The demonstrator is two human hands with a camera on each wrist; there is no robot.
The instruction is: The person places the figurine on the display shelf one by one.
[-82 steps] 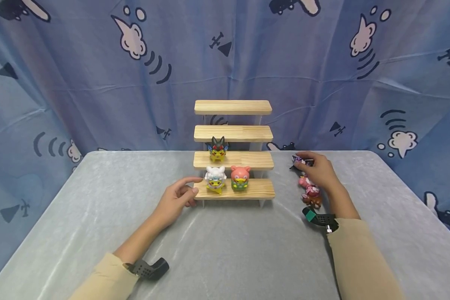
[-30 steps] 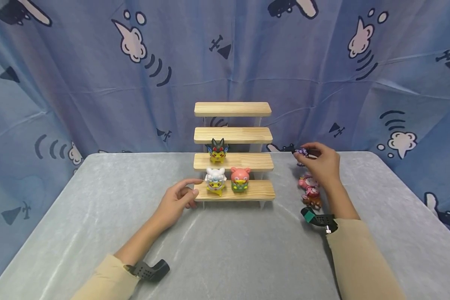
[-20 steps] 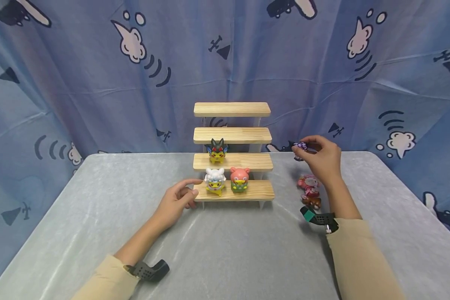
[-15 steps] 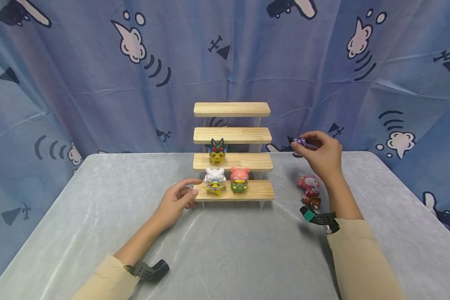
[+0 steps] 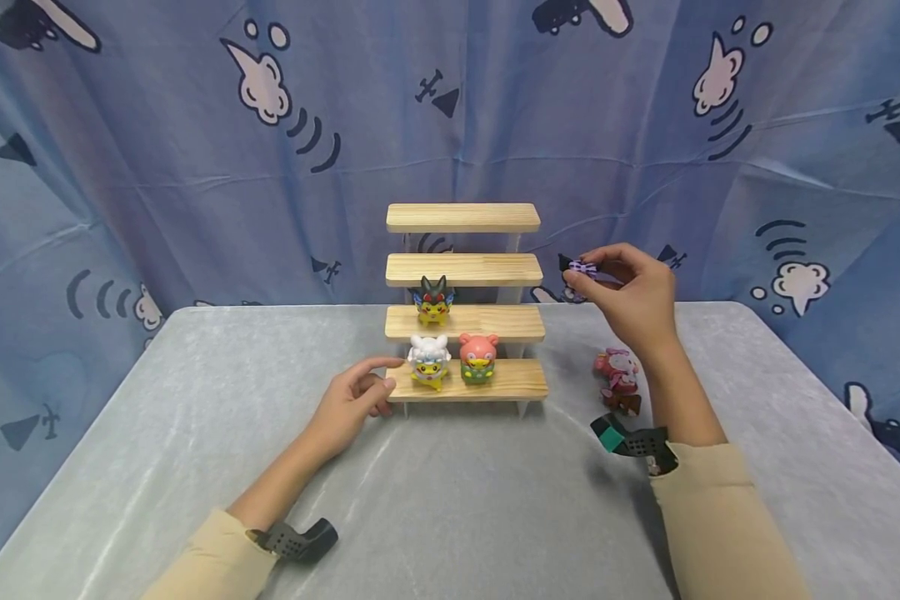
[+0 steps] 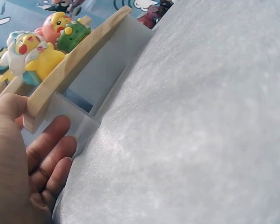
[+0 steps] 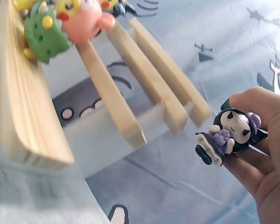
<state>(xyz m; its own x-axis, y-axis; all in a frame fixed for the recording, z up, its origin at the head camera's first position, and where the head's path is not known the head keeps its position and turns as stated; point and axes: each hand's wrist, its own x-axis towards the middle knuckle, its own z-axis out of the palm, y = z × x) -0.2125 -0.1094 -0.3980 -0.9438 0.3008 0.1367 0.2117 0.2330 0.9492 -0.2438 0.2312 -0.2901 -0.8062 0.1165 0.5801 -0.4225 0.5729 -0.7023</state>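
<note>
My right hand (image 5: 633, 300) pinches a small figurine (image 7: 228, 133) with a black hood, white face and purple dress. It is held up off the table, to the right of a stepped wooden display stand (image 5: 506, 382). My left hand (image 5: 352, 400) grips the left end of the stand's lowest step between thumb and index finger; its other fingers curl beneath, near the clear support. On that step stand a white-hooded yellow figurine (image 5: 429, 360) and a pink-and-green figurine (image 5: 478, 358). A dark-eared yellow figurine (image 5: 434, 302) stands one step higher.
Right of the stand, a pink figurine (image 5: 617, 367) and a brown one (image 5: 621, 402) lie on the grey cloth-covered table (image 5: 450, 500), close to my right forearm. A blue patterned curtain (image 5: 307, 125) hangs behind the table.
My right hand has picked the black-and-purple figurine up off the table and moved it up and left toward the stand. My left hand has stayed at the step's end.
</note>
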